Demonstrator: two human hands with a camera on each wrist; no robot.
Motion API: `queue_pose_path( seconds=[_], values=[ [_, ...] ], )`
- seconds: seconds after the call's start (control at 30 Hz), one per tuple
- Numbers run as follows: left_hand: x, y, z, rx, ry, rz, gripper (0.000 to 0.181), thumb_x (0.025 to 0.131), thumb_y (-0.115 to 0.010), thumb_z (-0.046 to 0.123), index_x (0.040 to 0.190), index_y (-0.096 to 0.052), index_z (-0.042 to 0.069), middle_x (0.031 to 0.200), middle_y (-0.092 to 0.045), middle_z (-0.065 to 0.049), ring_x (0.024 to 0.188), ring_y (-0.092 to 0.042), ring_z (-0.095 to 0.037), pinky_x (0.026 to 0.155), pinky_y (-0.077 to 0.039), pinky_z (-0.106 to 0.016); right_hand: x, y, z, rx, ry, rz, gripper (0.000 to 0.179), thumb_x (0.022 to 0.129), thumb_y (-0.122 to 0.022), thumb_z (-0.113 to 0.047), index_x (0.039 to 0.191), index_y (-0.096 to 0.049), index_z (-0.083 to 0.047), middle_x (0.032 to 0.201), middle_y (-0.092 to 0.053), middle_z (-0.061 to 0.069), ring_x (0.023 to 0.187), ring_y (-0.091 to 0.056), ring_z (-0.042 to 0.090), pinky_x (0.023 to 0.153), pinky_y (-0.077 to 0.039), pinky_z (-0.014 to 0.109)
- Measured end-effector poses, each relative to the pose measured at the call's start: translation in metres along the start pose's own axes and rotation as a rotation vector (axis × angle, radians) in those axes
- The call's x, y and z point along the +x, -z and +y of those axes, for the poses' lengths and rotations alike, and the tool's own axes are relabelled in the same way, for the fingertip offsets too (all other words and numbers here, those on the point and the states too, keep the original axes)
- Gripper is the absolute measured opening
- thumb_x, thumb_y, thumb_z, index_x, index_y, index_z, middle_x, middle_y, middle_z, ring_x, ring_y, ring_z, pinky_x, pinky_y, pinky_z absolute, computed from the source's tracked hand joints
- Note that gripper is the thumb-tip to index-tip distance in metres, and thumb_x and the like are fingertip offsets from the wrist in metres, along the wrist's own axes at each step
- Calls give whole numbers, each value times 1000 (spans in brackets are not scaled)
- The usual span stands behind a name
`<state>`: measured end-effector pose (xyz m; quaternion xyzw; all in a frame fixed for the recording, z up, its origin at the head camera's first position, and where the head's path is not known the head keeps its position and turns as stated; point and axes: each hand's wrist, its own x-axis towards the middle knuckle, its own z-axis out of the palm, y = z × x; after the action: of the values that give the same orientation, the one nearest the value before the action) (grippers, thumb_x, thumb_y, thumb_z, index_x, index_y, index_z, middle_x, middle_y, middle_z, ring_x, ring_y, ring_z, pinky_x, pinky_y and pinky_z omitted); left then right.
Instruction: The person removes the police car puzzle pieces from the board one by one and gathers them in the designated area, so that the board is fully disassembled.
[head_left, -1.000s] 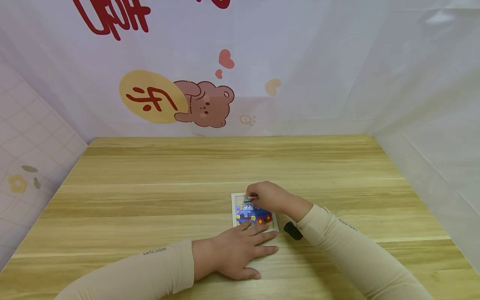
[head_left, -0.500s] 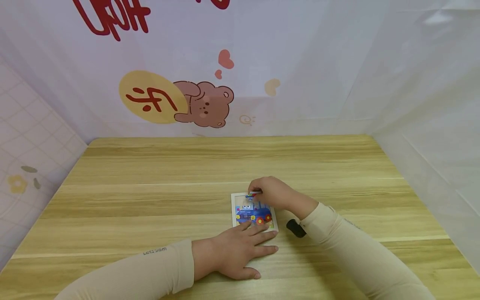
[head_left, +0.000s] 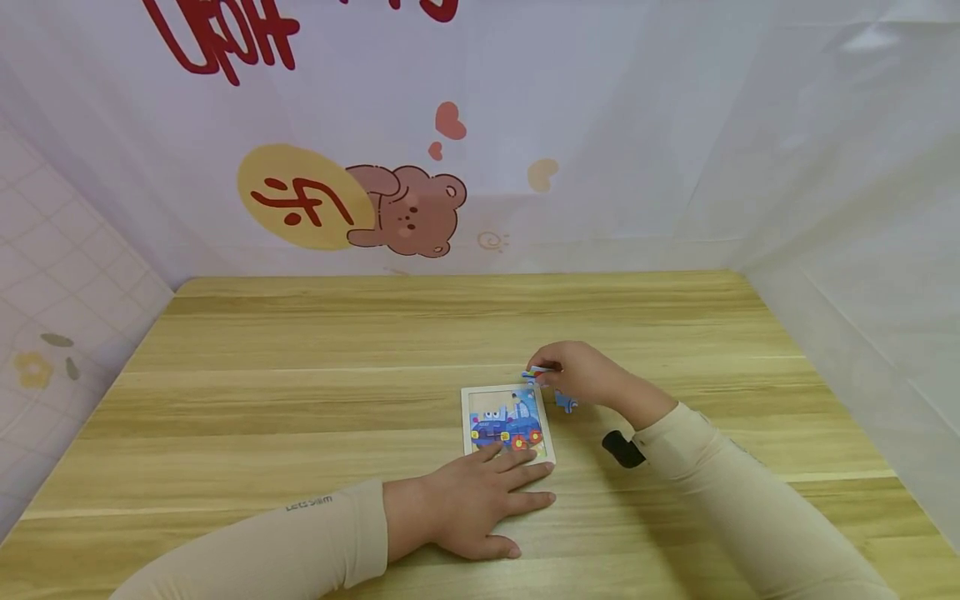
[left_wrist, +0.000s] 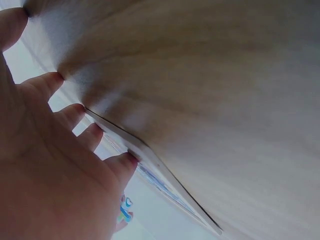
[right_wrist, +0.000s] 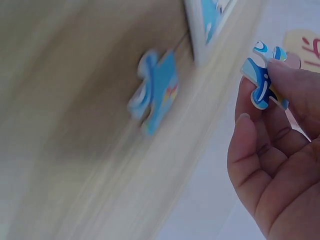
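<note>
My right hand (head_left: 588,372) pinches a blue jigsaw piece (right_wrist: 260,82) between thumb and fingers, just past the far right corner of a small puzzle tray (head_left: 466,417). The tray has a white frame and a picture of a blue vehicle with eyes and red wheels; bare backing shows along its upper left part. My left hand (head_left: 480,504) lies with fingers spread, some fingertips on the tray's near edge and the others on the table. A loose blue piece (right_wrist: 157,90) rests on the table right of the tray, below my right hand.
The wood-grain table (head_left: 300,350) stretches out on all sides of the tray. A white curtain with a printed bear (head_left: 420,212) hangs behind it. A black object (head_left: 622,448) sits by my right sleeve cuff.
My right hand has carried the jigsaw piece from over the tray's upper part to the right and away, off the frame. The loose piece has come into sight. My left hand stays put.
</note>
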<state>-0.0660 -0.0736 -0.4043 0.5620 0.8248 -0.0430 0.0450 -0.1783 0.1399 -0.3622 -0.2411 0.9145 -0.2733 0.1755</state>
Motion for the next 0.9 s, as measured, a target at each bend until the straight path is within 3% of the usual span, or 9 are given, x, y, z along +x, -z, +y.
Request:
queue_pose_path(
  seconds=[0.5,0.9],
  values=[
    [0,0,1,13,8,0,63,95,-40,60,150,-35,31,158,-26,2,145,-25,-20,111,-30,-42,-16,21,48,88,-11,45,12,91,-62,-2,101,-68,-2,95,-68,5,89,-60,17,82,-49,37],
    [1,-2,1,24,6,8,63,95,-41,61,150,-36,31,158,-26,3,144,-25,-19,111,-31,-43,-24,28,75,143,-21,-14,12,87,-69,-7,97,-69,-2,82,-66,0,76,-53,15,70,-46,29]
  ],
)
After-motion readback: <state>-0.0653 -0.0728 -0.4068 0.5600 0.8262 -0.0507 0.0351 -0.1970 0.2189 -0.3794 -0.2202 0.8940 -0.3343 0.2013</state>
